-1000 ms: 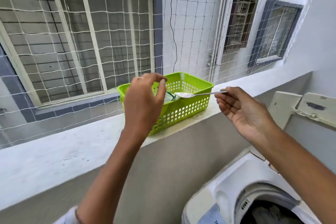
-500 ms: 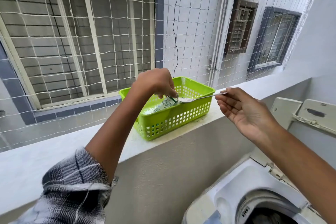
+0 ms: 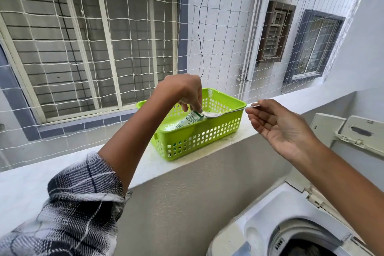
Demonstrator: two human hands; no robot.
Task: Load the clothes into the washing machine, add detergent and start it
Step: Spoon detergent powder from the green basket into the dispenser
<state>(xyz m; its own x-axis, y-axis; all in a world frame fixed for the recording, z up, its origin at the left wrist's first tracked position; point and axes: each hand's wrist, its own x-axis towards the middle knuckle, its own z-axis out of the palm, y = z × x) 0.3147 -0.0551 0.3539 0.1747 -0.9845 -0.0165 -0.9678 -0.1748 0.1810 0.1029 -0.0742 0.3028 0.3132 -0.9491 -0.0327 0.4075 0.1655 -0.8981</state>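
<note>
The step in hand looks to be measuring out the detergent. The person's left hand reaches down into the green plastic basket on the ledge, its fingertips pinched shut on the top edge of a green-and-white detergent packet, which leans tilted inside the basket. The right hand holds a metal spoon by the very end of its handle, between thumb and fingers, the palm otherwise loose and open. The spoon's bowl sits just at the packet's mouth, right under the left pinch, and carries a small heap of white powder.

The washing machine stands below and to the right of the spoon hand, its lid raised; something dark shows inside the drum, likely the clothes, though too little of it is visible to be sure.

The next move probably calls for keeping the spoon level while it travels from the basket, down past the ledge, to the open tub, then tipping it there. The machine's controls are not in view.
</note>
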